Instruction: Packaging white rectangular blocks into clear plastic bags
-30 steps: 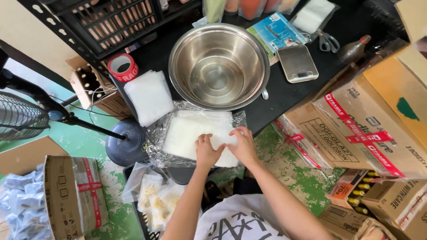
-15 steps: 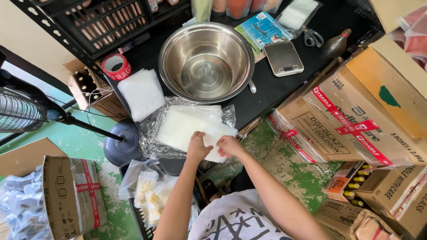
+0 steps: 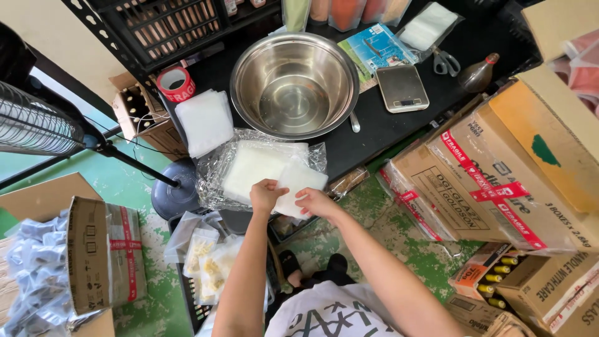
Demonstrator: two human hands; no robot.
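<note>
Head view: translucent white pouch (image 3: 298,185), flat, frosted.

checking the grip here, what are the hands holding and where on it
Both hands, left hand and right hand, pinch one white plastic bag at its near edge.

— What are the hands on?
— Left hand (image 3: 267,193) and right hand (image 3: 314,201) both pinch one white pouch (image 3: 297,185) at the near edge of the black counter (image 3: 380,128).
— And beyond?
— The pouch stack (image 3: 253,168), then a steel bowl (image 3: 294,84).
</note>
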